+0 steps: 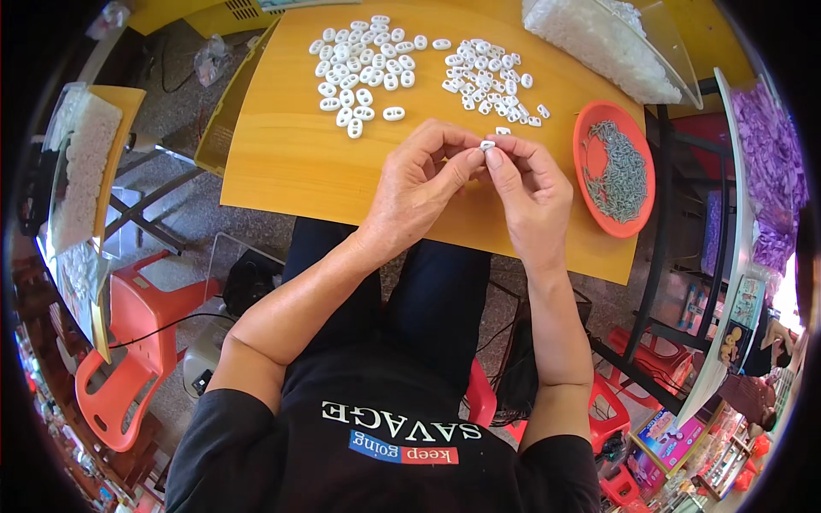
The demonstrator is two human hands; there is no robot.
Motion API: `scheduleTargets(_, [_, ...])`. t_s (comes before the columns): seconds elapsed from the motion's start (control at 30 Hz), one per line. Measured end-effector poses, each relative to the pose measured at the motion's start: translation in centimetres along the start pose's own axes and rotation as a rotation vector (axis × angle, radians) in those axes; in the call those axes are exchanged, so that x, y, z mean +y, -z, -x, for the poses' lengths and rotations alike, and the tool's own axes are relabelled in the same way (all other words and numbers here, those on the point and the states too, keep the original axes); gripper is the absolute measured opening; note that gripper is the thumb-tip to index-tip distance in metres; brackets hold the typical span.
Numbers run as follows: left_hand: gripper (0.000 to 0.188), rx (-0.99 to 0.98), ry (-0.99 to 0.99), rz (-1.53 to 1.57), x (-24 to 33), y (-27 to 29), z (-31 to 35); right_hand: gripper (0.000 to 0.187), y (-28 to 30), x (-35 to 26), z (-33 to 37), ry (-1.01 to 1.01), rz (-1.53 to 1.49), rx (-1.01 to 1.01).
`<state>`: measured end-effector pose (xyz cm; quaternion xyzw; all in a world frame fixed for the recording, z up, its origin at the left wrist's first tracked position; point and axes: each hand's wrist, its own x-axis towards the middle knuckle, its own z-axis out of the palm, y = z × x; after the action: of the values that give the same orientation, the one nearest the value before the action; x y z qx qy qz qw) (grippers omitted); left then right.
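Left of the fingers (462, 167), the table (291, 162) lies bare out to its left edge, an open lane for a hand. Just ahead of them sits a lone small piece (503, 131), with a cluster of small white pieces (486, 75) beyond it. Ahead and left, larger white pieces (366, 60) block the way; a bare gap runs between the two groups, narrowed at its far end by a stray piece (441, 43). To the right, past a bare strip, stands a red bowl (596, 158).
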<state>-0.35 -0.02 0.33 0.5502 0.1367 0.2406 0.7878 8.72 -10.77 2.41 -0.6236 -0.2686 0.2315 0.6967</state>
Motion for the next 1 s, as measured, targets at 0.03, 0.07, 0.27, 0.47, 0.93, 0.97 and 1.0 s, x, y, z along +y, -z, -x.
scheduleTargets(0.03, [0.015,0.004,0.033,-0.012,-0.1,-0.1,0.0,0.017,0.2,-0.1,0.0,0.005,0.002,0.012])
scheduleTargets(0.07, [0.015,0.005,0.066,-0.024,-0.1,-0.2,0.0,0.016,0.6,-0.4,0.0,0.124,0.204,-0.012])
scheduleTargets(0.27, [0.015,0.018,0.125,-0.144,0.0,-0.7,0.2,0.01,1.9,-1.6,-0.2,0.298,0.518,-0.069])
scheduleTargets(0.47, [0.015,-0.024,0.14,-0.118,-0.1,-0.4,0.2,0.012,2.1,-0.9,1.0,0.304,0.51,-0.031])
scheduleTargets(0.93, [0.013,-0.114,0.132,-0.029,0.4,0.4,0.1,0.006,2.3,0.3,2.1,0.034,0.268,-0.023])
scheduleTargets(0.97, [0.012,-0.088,0.101,-0.031,0.3,0.3,0.1,0.006,2.9,-0.2,1.9,0.031,0.269,-0.019])
scheduleTargets(1.0, [0.012,-0.091,0.105,-0.029,0.2,0.1,0.1,0.007,3.8,-0.9,1.5,0.162,0.421,-0.035])
